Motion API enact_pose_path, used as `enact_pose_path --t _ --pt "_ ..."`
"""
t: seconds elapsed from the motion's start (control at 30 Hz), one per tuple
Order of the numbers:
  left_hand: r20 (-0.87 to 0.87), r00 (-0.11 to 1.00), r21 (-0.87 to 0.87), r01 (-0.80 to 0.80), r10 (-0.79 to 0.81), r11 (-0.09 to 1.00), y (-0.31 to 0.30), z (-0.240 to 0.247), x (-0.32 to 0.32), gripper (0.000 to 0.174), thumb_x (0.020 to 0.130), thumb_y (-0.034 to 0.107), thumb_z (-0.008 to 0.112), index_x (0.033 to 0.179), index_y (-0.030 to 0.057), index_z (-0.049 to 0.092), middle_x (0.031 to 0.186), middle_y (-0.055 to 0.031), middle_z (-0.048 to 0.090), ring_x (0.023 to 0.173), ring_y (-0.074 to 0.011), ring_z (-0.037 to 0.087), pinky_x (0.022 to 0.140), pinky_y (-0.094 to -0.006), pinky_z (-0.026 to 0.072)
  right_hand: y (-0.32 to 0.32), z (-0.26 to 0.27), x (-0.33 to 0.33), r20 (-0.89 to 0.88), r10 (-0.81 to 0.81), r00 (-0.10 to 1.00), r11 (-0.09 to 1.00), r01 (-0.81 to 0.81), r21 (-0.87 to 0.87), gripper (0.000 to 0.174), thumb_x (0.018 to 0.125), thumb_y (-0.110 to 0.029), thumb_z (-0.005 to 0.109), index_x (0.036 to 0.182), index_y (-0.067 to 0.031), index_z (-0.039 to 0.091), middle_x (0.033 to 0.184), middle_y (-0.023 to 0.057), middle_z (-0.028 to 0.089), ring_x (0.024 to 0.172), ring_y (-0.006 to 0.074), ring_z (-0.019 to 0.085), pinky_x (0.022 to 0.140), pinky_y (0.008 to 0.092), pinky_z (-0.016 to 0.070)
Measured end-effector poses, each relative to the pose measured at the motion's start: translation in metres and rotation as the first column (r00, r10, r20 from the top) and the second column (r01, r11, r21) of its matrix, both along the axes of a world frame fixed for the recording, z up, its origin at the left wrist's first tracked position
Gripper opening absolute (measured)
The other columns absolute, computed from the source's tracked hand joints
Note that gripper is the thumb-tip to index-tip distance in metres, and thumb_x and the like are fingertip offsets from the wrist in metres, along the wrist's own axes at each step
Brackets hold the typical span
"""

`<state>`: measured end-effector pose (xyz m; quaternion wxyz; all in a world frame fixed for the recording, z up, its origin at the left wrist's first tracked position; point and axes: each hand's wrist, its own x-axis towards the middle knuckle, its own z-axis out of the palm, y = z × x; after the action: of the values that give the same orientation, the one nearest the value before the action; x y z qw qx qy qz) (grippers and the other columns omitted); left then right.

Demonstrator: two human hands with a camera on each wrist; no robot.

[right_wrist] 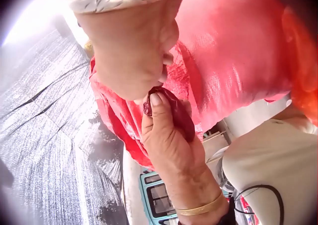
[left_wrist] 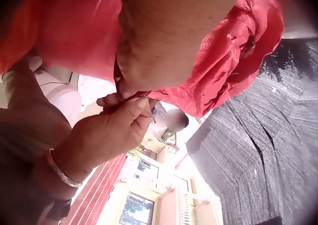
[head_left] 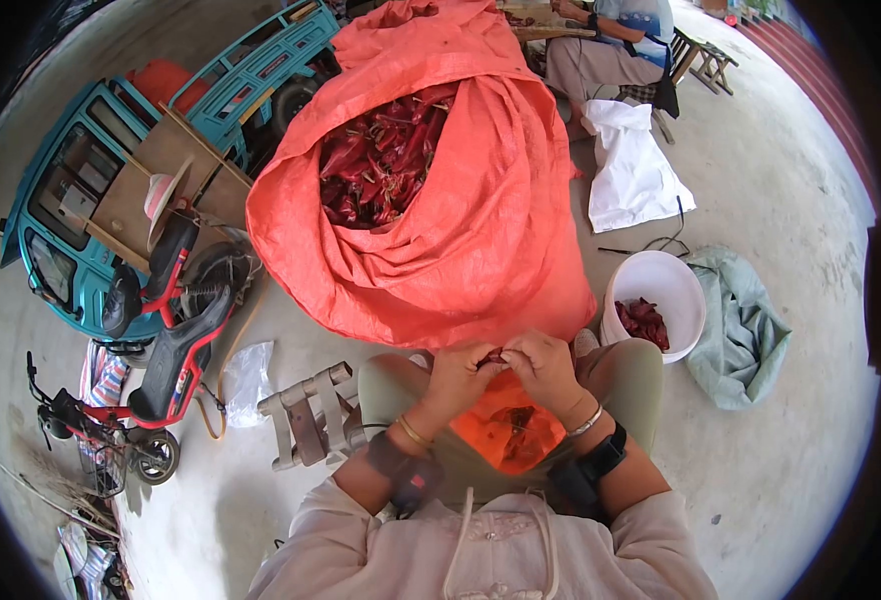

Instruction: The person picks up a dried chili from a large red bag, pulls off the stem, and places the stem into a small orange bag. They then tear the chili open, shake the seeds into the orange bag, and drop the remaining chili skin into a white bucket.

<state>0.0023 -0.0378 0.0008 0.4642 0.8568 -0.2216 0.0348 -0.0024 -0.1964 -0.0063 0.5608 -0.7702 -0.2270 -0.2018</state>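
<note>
A dark red chili pepper [right_wrist: 181, 115] lies in my left hand [right_wrist: 171, 145], gripped between thumb and fingers. From the other side my right hand [right_wrist: 131, 51] pinches at the pepper's upper end, its fingertips partly hidden behind the hand itself. In the head view both hands meet above my lap, left [head_left: 456, 382] and right [head_left: 549, 372], with a bit of pepper showing between them. Below them an orange plastic bag [head_left: 496, 425] sits between my knees, dark scraps showing through it. Right in front stands a big red sack [head_left: 451, 285], open and full of red chili peppers [head_left: 376, 165].
A white bucket [head_left: 658, 275] holding some red peppers stands on the right, beside a green cloth sack [head_left: 739, 335]. Beyond is a white sack [head_left: 631, 165] near a seated person [head_left: 606, 60]. On the left are a folding stool [head_left: 311, 415], a red scooter [head_left: 176, 365] and a teal three-wheeler [head_left: 76, 210].
</note>
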Motion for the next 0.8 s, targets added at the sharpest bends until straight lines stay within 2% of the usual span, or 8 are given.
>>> enact_pose_path --t 0.1,0.27,0.47,0.57,0.63,0.67,0.77,0.8 --pt "0.029 0.998 -0.063 0.054 -0.052 0.997 0.002 -0.002 0.002 0.014 0.071 0.005 0.064 0.084 0.0023 0.058 0.07 -0.0114 0.055 0.064 -0.0253 0.053 0.058 -0.0317 0.0427 0.004 0.003 -0.002 -0.179 0.07 0.981 0.98 -0.034 0.195 0.01 0.079 -0.006 0.057 0.071 -0.0013 0.053 0.063 0.0064 0.054 0.056 0.018 0.054 0.052 0.0267 0.0426" --pt "0.124 0.986 -0.157 0.127 -0.108 0.979 0.0 0.0 0.004 0.011 0.073 0.005 0.062 0.082 0.0016 0.058 0.068 -0.0101 0.053 0.062 -0.0253 0.051 0.058 -0.0317 0.0412 0.004 0.003 -0.004 -0.459 0.466 0.757 0.721 -0.024 0.693 0.017 0.087 -0.012 0.05 0.073 -0.0021 0.052 0.061 -0.0011 0.048 0.051 0.0059 0.04 0.045 0.0206 0.0333" --pt "0.218 0.964 -0.069 0.171 -0.152 0.983 0.004 -0.006 0.011 0.01 0.075 0.003 0.061 0.084 0.002 0.06 0.066 -0.0059 0.054 0.06 -0.018 0.052 0.055 -0.0268 0.041 0.003 -0.015 0.0 -0.324 0.822 0.469 0.284 0.157 0.946 0.015 0.087 -0.011 0.049 0.074 -0.0037 0.053 0.061 -0.001 0.049 0.049 0.0048 0.037 0.045 0.0194 0.031" --pt "-0.171 0.977 -0.258 0.082 -0.13 0.963 0.004 -0.011 0.007 0.006 0.078 0.004 0.059 0.084 0.0025 0.06 0.065 0.0 0.055 0.054 -0.0095 0.049 0.05 -0.021 0.0375 0.01 -0.014 0.001 -0.458 0.347 0.819 0.758 0.043 0.651 0.014 0.086 -0.01 0.05 0.074 -0.0026 0.054 0.062 -0.0003 0.05 0.05 0.0081 0.042 0.046 0.0217 0.0355" --pt "-0.451 0.881 -0.367 -0.036 -0.144 0.93 0.002 -0.009 0.003 0.004 0.08 0.006 0.059 0.083 0.0031 0.06 0.065 0.0023 0.054 0.05 -0.0056 0.045 0.046 -0.0183 0.0338 0.009 -0.011 0.002 -0.155 -0.033 0.987 0.956 0.076 0.283 0.012 0.083 -0.007 0.052 0.074 -0.0012 0.054 0.062 0.003 0.052 0.051 0.0117 0.046 0.049 0.0244 0.0387" --pt "-0.546 0.823 -0.39 -0.084 -0.156 0.917 0.003 -0.004 0.004 0.004 0.081 0.007 0.058 0.083 0.0033 0.06 0.066 0.0031 0.053 0.05 -0.0039 0.043 0.045 -0.0171 0.032 0.008 -0.01 0.004 0.066 -0.167 0.984 0.983 0.161 0.088 0.01 0.082 -0.006 0.052 0.074 -0.0005 0.054 0.062 0.0046 0.053 0.052 0.0136 0.049 0.05 0.0257 0.0402" --pt "-0.666 0.717 -0.429 -0.141 -0.207 0.892 0.018 0.002 0.002 0.009 0.082 0.009 0.059 0.088 0.0029 0.061 0.067 0.0048 0.052 0.053 -0.0017 0.043 0.046 -0.0161 0.0333 -0.011 -0.024 0.019 -0.353 -0.183 0.918 0.896 0.303 0.324 0.008 0.077 -0.007 0.056 0.073 -0.0005 0.055 0.061 0.0102 0.054 0.054 0.0206 0.052 0.053 0.0297 0.0426" --pt "-0.68 0.698 -0.441 -0.144 -0.224 0.886 0.023 0.004 0.002 0.011 0.082 0.01 0.059 0.09 0.0027 0.061 0.068 0.0053 0.052 0.055 -0.0015 0.044 0.047 -0.0161 0.0349 -0.016 -0.029 0.02 -0.347 -0.092 0.933 0.968 0.165 0.187 0.008 0.076 -0.008 0.057 0.072 -0.0011 0.055 0.062 0.0117 0.054 0.055 0.0225 0.053 0.053 0.0307 0.0428"
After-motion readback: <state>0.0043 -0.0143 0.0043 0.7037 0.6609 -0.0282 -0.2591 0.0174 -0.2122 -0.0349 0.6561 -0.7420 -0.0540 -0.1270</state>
